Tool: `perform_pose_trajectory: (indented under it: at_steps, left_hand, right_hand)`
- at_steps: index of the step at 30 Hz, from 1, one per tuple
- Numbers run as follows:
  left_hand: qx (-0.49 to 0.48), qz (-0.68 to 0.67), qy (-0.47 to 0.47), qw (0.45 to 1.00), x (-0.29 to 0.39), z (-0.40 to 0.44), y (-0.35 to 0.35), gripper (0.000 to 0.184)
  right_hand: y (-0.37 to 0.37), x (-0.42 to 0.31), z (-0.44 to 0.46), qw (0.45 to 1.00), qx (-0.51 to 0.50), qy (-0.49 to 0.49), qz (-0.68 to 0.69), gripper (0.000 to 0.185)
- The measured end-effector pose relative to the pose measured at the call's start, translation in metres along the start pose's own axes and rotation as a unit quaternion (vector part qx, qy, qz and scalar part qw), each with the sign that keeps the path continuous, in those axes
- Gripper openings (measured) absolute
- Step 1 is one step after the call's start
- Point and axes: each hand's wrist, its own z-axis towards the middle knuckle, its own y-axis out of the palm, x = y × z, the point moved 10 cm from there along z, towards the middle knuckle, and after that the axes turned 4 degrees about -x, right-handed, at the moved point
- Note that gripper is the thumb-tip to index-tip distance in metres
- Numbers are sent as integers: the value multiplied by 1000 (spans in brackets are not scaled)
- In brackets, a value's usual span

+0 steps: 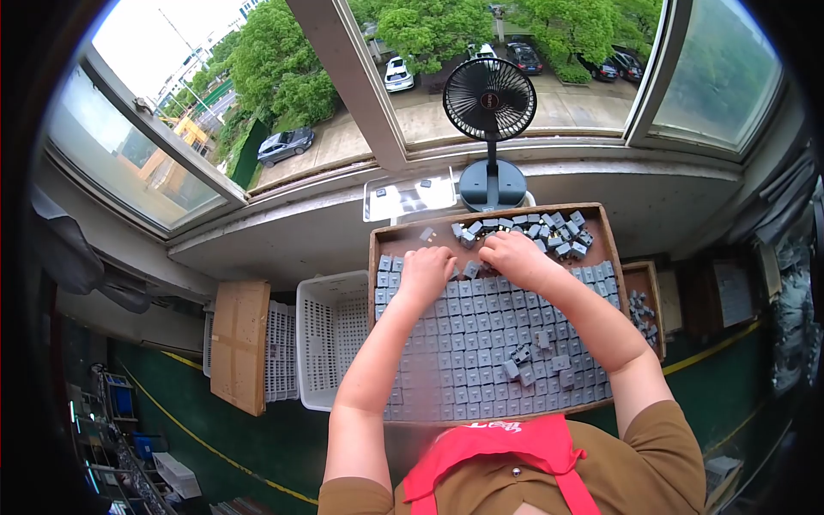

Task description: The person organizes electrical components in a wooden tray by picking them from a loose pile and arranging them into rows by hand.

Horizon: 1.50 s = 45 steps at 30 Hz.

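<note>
Red apron [536,448] bears unreadable white lettering [495,425]; hands [427,269] [512,257] work apart among grey blocks [471,269], grip indiscernible.

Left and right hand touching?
Apart. The head view shows the left hand and right hand with a visible gap between their fingertips, the tray showing through.

Arms [367,369] [592,322] forward, hands [427,273] [518,260] close together, fingers [447,259] curled

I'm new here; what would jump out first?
Probably the brown tray in the middle, with grey blocks in close rows and the left hand and right hand at its far part. Beyond it stands a black fan, before a window onto trees and parked cars.
</note>
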Motion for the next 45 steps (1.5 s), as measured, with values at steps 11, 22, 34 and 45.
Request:
perform_pose_trajectory:
  at_steps: [11, 22, 34, 45]
  left_hand:
    - [61, -10, 33, 998, 0, -9, -7, 24]
    - [69, -57, 49, 995, 5, -15, -20, 23]
    - [96, -47, 18, 994, 7, -13, -3, 21]
    - [67, -64, -30, 995, 20, -7, 8, 24]
  right_hand:
    - [-3, -6, -4, 995, -23, -36, -88, 7]
    - [-17, -14, 17, 995, 50, -90, 12, 21]
    - [-36, 23, 22, 981, 165, 44, 96, 24]
    - [-14, 1, -8, 989, 115, 88, 34, 19]
